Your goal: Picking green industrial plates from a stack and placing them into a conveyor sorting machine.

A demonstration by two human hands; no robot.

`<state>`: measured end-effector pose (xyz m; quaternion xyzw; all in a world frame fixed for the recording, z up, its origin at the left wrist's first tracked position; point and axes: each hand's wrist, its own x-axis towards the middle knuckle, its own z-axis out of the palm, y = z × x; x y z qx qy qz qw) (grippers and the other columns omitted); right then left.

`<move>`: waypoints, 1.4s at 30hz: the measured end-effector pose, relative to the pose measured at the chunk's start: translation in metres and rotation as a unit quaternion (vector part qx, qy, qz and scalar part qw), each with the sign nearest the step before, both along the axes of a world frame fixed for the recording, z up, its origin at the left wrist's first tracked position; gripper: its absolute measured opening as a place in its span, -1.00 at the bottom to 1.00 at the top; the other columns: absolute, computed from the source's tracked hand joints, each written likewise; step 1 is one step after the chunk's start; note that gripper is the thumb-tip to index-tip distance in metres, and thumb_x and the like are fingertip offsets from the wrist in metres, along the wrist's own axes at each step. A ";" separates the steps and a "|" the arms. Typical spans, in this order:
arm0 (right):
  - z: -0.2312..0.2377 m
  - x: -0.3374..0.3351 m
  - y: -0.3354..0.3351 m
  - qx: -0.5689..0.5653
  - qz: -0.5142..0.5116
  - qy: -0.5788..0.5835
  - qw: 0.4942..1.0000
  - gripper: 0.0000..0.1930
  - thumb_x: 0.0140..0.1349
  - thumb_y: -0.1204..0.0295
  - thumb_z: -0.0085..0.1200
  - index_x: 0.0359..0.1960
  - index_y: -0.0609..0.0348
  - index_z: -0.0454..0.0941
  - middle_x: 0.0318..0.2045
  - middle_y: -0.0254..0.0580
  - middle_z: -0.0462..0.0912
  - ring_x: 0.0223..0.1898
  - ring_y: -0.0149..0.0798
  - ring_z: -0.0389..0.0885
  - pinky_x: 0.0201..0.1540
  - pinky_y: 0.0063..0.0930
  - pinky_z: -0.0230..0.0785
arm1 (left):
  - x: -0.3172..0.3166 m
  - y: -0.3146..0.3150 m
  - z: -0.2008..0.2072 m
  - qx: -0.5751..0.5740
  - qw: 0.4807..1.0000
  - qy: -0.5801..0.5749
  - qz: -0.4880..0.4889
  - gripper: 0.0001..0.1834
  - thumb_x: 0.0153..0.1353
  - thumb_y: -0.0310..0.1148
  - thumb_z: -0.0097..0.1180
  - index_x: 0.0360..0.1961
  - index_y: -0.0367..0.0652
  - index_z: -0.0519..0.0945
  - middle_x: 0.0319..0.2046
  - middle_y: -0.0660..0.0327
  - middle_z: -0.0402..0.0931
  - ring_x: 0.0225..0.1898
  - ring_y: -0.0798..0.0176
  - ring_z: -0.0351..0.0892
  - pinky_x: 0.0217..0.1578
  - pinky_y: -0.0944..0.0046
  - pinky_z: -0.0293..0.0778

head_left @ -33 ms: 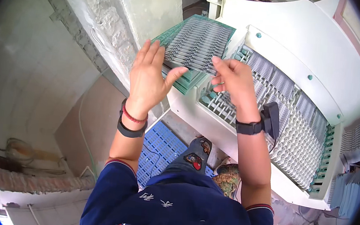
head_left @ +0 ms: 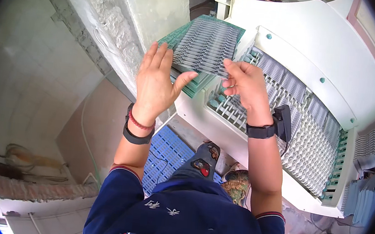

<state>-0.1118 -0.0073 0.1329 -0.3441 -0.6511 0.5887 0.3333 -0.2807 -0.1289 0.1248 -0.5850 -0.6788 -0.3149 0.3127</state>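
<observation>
- Right hand [head_left: 251, 88]: fingers pinch grey panel [head_left: 206, 43] by near right corner.
- Left hand [head_left: 157, 82]: fingers loose, extended by left edge; contact unclear.
- Panel extends forward-left from pinch, over green boards [head_left: 193, 89].

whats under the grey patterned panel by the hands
Green boards show past its edges. The grey patterned panel covers the rest, so what lies beneath its middle can't be seen.

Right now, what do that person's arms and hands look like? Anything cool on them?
The left hand is bare, with a thin red bracelet and a black band at the wrist. The right hand is bare too, with a black strap, a chunky black block and a thin dark cable. The short sleeves are navy, edged red and white.
</observation>
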 end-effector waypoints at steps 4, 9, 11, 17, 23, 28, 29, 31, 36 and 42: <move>-0.004 0.023 0.002 -0.102 -0.038 0.098 0.989 -0.69 0.13 0.30 0.14 -0.37 0.41 0.51 -0.59 -0.28 0.48 -0.67 -0.44 0.48 -0.66 -0.63 0.43 | 0.023 -0.013 -0.002 -0.002 0.997 -0.051 -0.064 -0.28 -0.04 0.08 0.19 -0.14 -0.46 0.45 -0.04 -0.17 0.40 0.08 -0.24 0.30 0.04 -0.01 0.29; -0.023 0.101 -0.023 -0.130 -0.063 0.146 0.979 -0.75 0.13 0.38 0.14 -0.40 0.39 0.50 -0.63 -0.35 0.43 -0.67 -0.48 0.47 -0.69 -0.63 0.44 | 0.062 -0.039 -0.029 0.056 0.899 -0.314 -0.300 -0.40 0.13 -0.12 0.08 0.02 -0.42 0.34 0.10 -0.13 0.25 0.15 -0.08 0.26 0.08 0.03 0.25; -0.030 0.137 -0.043 -0.143 -0.082 0.182 0.969 -0.79 0.14 0.43 0.13 -0.40 0.39 0.49 -0.62 -0.34 0.45 -0.66 -0.48 0.47 -0.70 -0.63 0.45 | 0.088 -0.051 -0.051 0.068 0.696 -0.575 -0.426 -0.32 0.18 -0.10 0.02 0.15 -0.40 0.17 0.20 -0.10 0.07 0.19 0.01 0.20 0.13 0.00 0.20; -0.078 0.211 -0.092 -0.153 -0.136 0.164 0.965 -0.89 0.16 0.55 0.07 -0.34 0.37 0.51 -0.51 -0.24 0.57 -0.62 -0.52 0.50 -0.68 -0.66 0.46 | 0.149 -0.006 -0.096 -0.129 0.129 -0.853 -0.489 -0.50 0.34 -0.19 -0.30 0.16 -0.36 0.19 0.09 0.02 0.32 0.10 0.12 0.34 0.07 0.12 0.31; -0.104 0.242 -0.101 -0.087 -0.180 -0.083 0.976 -0.81 0.16 0.44 0.13 -0.33 0.37 0.54 -0.63 -0.38 0.51 -0.68 -0.61 0.42 -0.68 -0.75 0.31 | 0.173 0.032 -0.128 -0.207 0.181 -0.854 -0.442 -0.65 0.27 -0.46 -0.19 0.06 -0.39 0.30 -0.08 0.05 0.46 -0.10 0.20 0.51 -0.07 0.24 0.45; -0.116 0.278 -0.077 -0.076 -0.259 -0.067 0.960 -0.85 0.17 0.45 0.11 -0.43 0.33 0.57 -0.66 -0.39 0.50 -0.73 -0.62 0.33 -0.72 -0.75 0.17 | 0.178 0.039 -0.136 -0.203 0.219 -0.865 -0.403 -0.66 0.23 -0.51 -0.11 0.04 -0.38 0.33 -0.11 0.09 0.48 -0.16 0.25 0.54 -0.14 0.27 0.49; -0.121 0.285 -0.072 -0.071 -0.275 -0.041 0.958 -0.84 0.17 0.43 0.10 -0.42 0.32 0.57 -0.67 -0.41 0.48 -0.74 -0.61 0.31 -0.73 -0.75 0.16 | 0.175 0.040 -0.139 -0.202 0.226 -0.863 -0.404 -0.66 0.23 -0.49 -0.09 0.03 -0.35 0.35 -0.12 0.10 0.49 -0.17 0.26 0.54 -0.15 0.28 0.50; -0.126 0.301 -0.059 -0.057 -0.323 -0.026 0.944 -0.83 0.17 0.42 0.10 -0.41 0.32 0.58 -0.66 -0.40 0.49 -0.75 -0.60 0.32 -0.72 -0.73 0.18 | 0.171 0.044 -0.140 -0.199 0.230 -0.863 -0.402 -0.66 0.24 -0.49 -0.09 0.04 -0.35 0.34 -0.12 0.10 0.49 -0.17 0.26 0.54 -0.15 0.28 0.50; -0.131 0.354 -0.004 0.029 -0.425 -0.106 0.898 -0.76 0.18 0.35 0.08 -0.41 0.34 0.59 -0.72 -0.39 0.47 -0.77 -0.56 0.33 -0.73 -0.66 0.14 | 0.158 0.047 -0.134 -0.177 0.239 -0.870 -0.394 -0.64 0.24 -0.49 -0.10 0.07 -0.34 0.32 -0.10 0.07 0.47 -0.16 0.24 0.54 -0.14 0.26 0.51; -0.160 0.395 0.032 0.230 -0.453 -0.388 0.769 -0.72 0.11 0.30 0.11 -0.39 0.34 0.61 -0.77 -0.23 0.45 -0.71 -0.45 0.40 -0.63 -0.46 0.25 | 0.145 0.040 -0.132 -0.179 0.207 -0.852 -0.446 -0.52 0.18 -0.46 -0.13 0.12 -0.45 0.21 -0.02 -0.02 0.41 -0.02 0.14 0.46 0.03 0.19 0.36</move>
